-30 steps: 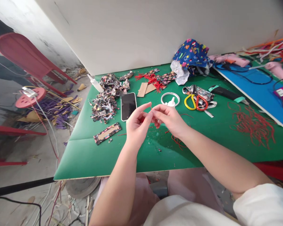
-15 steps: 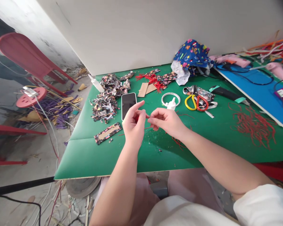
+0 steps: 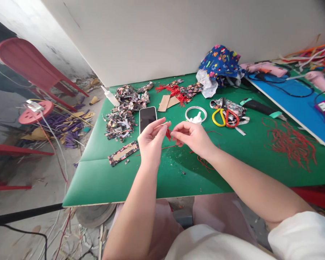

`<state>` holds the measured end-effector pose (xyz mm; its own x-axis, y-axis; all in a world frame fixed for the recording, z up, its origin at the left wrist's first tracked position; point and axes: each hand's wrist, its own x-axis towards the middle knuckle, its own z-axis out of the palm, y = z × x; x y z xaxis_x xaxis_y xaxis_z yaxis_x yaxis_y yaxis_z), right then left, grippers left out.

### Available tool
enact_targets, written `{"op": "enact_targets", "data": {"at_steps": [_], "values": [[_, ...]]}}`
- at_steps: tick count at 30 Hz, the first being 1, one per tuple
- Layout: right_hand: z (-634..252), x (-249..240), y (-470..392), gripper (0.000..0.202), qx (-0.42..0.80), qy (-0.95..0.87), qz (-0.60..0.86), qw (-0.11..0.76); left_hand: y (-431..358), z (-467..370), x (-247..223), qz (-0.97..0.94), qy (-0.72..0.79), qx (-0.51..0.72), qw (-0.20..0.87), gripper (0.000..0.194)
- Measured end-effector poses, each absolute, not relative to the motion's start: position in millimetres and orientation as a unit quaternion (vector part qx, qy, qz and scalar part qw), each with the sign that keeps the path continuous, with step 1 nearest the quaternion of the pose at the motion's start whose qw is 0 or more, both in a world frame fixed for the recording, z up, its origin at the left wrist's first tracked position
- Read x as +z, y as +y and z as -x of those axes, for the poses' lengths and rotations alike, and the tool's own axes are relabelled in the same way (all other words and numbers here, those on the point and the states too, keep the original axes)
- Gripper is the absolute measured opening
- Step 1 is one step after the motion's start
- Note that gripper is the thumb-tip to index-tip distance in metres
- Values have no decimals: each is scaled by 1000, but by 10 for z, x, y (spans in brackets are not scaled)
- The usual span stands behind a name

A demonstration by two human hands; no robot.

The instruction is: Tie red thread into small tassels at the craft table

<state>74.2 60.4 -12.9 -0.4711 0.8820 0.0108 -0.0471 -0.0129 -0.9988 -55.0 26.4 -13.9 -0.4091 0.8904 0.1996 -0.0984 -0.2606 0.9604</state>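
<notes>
Between my two hands, over the middle of the green table (image 3: 97, 184), is a small bunch of red cord (image 3: 168, 134). My left hand (image 3: 151, 141) pinches it between thumb and fingers. The closed fingertips of my right hand (image 3: 191, 137) are at the cord's right side. A phone (image 3: 147, 118) lies just behind my left hand. Past my right hand are a white glue bottle (image 3: 196, 118) and a white ring (image 3: 188, 112). A patterned strip with a tan centre (image 3: 123, 153) lies to the left.
Yellow and red scissors (image 3: 224, 115) rest on patterned cloth, near a black and teal cutter (image 3: 261, 108). Loose red cords (image 3: 292, 144) lie right. Patterned scraps (image 3: 121, 122), card pieces (image 3: 165, 103), red-tasselled pieces (image 3: 182, 94), blue cloth (image 3: 219, 63) and a blue board (image 3: 292, 106) lie further back.
The red bunch now shows between my hands, where only a small red bit showed before. My left hand has shifted slightly left and its raised index finger has come down.
</notes>
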Motion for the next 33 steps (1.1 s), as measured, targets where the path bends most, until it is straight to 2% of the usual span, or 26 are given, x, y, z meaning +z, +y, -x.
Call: {"op": "enact_targets", "data": {"at_steps": [8, 14, 27, 33], "values": [[-727, -145, 599, 19, 600, -618, 346, 372, 283, 581, -159, -371, 485, 690, 388, 26], [-736, -137, 576, 17, 543, -672, 347, 366, 293, 596, -170, -364, 496, 685, 391, 28], [-739, -138, 570, 16, 528, -686, 344, 364, 296, 592, -176, -401, 494, 681, 363, 32], [-789, -123, 615, 26, 501, -648, 392, 420, 266, 579, -128, -462, 498, 632, 372, 40]]}}
